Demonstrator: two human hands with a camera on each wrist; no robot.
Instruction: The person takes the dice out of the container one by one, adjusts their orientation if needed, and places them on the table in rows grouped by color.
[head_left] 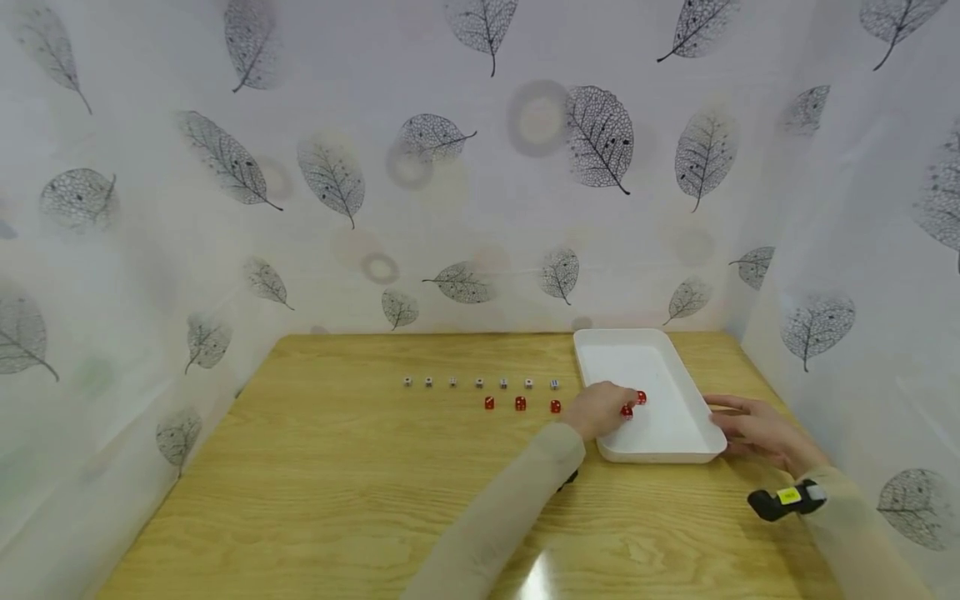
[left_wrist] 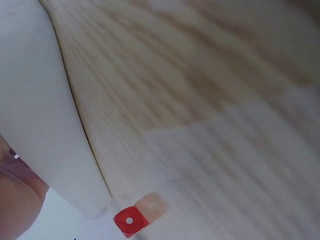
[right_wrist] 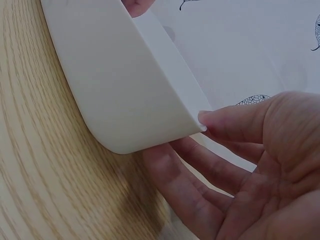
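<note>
My left hand (head_left: 600, 408) reaches over the near left side of the white tray (head_left: 633, 358), its fingertips down by two red dice. One red die (head_left: 626, 412) touches or nearly touches the fingers; the other red die (head_left: 641, 397) lies just beyond them. Whether the fingers pinch a die is hidden. In the left wrist view, the tray's wall covers most of that hand. My right hand (head_left: 765, 433) holds the tray's right side near its front corner. In the right wrist view, its thumb (right_wrist: 232, 122) presses the rim while the other fingers support the wall from outside and below.
Left of the tray, several small white dice (head_left: 479, 383) form a row on the wooden table (head_left: 337, 475). In front of them lie three red dice (head_left: 521, 403). Leaf-patterned curtains (head_left: 465, 208) enclose the table at the back and both sides.
</note>
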